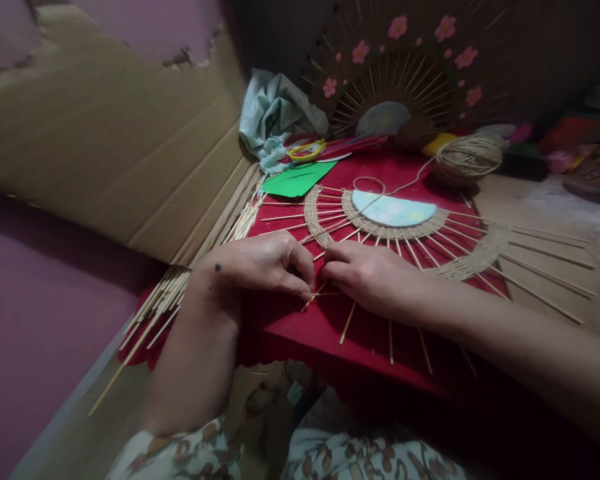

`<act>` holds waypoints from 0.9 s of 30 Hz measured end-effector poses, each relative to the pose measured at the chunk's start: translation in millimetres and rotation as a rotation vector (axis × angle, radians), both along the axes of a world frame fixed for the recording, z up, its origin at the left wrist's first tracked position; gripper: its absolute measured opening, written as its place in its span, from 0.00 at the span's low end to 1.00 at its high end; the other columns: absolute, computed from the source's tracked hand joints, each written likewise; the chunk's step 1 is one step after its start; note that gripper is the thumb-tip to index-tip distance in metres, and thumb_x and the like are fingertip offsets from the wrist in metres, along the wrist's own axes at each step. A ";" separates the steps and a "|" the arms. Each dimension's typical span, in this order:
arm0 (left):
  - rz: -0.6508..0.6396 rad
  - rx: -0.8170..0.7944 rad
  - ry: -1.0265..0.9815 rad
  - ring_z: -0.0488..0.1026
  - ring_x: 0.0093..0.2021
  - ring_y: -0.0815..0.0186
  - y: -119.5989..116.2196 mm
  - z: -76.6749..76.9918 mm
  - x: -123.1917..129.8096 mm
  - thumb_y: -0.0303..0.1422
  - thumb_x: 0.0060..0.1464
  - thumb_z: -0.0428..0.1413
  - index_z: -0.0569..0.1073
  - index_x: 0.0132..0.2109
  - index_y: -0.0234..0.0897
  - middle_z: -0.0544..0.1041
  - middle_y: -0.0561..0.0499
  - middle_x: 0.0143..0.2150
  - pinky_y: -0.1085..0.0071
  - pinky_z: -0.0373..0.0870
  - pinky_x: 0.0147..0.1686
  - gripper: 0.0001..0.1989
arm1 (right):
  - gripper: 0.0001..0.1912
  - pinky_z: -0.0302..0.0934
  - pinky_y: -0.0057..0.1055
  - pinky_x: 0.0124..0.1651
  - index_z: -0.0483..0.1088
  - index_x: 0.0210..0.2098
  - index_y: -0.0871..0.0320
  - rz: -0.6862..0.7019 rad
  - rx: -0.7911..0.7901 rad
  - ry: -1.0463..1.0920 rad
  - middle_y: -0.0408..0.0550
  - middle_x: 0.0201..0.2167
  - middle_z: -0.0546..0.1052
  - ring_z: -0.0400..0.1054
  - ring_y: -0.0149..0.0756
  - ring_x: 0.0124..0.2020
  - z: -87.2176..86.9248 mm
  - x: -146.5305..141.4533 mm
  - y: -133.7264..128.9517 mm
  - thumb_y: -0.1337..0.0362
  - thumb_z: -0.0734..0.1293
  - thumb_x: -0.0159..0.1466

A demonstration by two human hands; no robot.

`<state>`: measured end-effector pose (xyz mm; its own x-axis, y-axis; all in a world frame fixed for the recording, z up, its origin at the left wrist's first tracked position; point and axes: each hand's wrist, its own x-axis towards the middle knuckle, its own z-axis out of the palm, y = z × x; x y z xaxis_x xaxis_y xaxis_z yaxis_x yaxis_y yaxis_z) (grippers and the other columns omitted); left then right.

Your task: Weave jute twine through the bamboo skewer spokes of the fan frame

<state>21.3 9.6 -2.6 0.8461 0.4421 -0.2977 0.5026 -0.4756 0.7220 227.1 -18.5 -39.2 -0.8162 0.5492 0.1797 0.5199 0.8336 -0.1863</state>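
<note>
A half-round woven fan (480, 252) of thin sticks and tan twine lies on the red cloth, with a pale blue half-disc (395, 207) at its centre. My left hand (277, 263) is closed in a pinch at the near left side, a thin strand of twine at its fingertips beside a stick's end. Close to it, my right hand (365, 273) curls its fingers over the sticks and hides part of the woven band. From the fan, twine runs back to a ball of twine (470, 157).
Loose sticks (163, 303) lie along the left edge by a cardboard sheet (130, 133). Behind the fan are green paper (300, 179), yellow-handled scissors (307, 151) and a crumpled cloth (275, 110). A finished-looking flowered fan (380, 77) stands at the back.
</note>
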 end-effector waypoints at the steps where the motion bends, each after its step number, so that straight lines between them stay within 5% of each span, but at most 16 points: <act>1: 0.008 -0.022 -0.003 0.73 0.30 0.70 -0.3 0.7 -0.3 0.29 0.52 0.57 0.78 0.32 0.32 0.78 0.49 0.30 0.77 0.67 0.31 0.05 | 0.09 0.58 0.32 0.33 0.71 0.37 0.61 0.045 0.047 -0.063 0.51 0.36 0.70 0.63 0.37 0.36 0.6 -1.7 -0.3 0.69 0.58 0.66; 4: 0.025 -0.026 -0.033 0.73 0.31 0.70 -1.8 3.2 -2.6 0.29 0.52 0.58 0.78 0.32 0.33 0.79 0.49 0.30 0.77 0.67 0.33 0.05 | 0.10 0.59 0.33 0.34 0.68 0.40 0.62 0.144 0.173 -0.190 0.51 0.35 0.69 0.63 0.39 0.36 -0.4 -6.3 -2.0 0.70 0.56 0.67; 9: 0.004 0.072 -0.069 0.71 0.31 0.70 -5.6 8.6 -10.2 0.29 0.52 0.58 0.79 0.31 0.33 0.78 0.49 0.28 0.75 0.67 0.37 0.05 | 0.09 0.60 0.35 0.35 0.66 0.38 0.62 0.106 0.315 -0.229 0.53 0.33 0.68 0.63 0.43 0.38 -7.9 -8.6 -4.9 0.71 0.54 0.67; 17: -0.043 0.054 -0.100 0.70 0.29 0.71 -13.1 5.1 -16.3 0.30 0.53 0.58 0.78 0.30 0.34 0.77 0.50 0.26 0.74 0.65 0.38 0.07 | 0.10 0.59 0.33 0.33 0.65 0.39 0.61 0.079 0.296 -0.200 0.51 0.33 0.68 0.63 0.41 0.36 -9.2 -7.5 -5.8 0.71 0.54 0.67; 22: -0.031 0.159 -0.015 0.70 0.31 0.72 -23.4 2.0 -19.2 0.29 0.53 0.58 0.78 0.29 0.36 0.76 0.54 0.27 0.70 0.57 0.50 0.06 | 0.12 0.58 0.32 0.33 0.65 0.40 0.61 0.038 0.282 -0.178 0.51 0.34 0.68 0.62 0.39 0.36 -7.8 -6.4 -7.3 0.72 0.52 0.68; 27: -0.009 0.282 0.079 0.68 0.32 0.72 -32.5 3.7 -18.5 0.32 0.55 0.57 0.76 0.29 0.36 0.74 0.55 0.27 0.70 0.56 0.48 0.08 | 0.12 0.56 0.32 0.33 0.66 0.39 0.62 0.041 0.301 -0.149 0.51 0.33 0.68 0.60 0.39 0.34 -9.0 -6.2 -7.8 0.73 0.52 0.67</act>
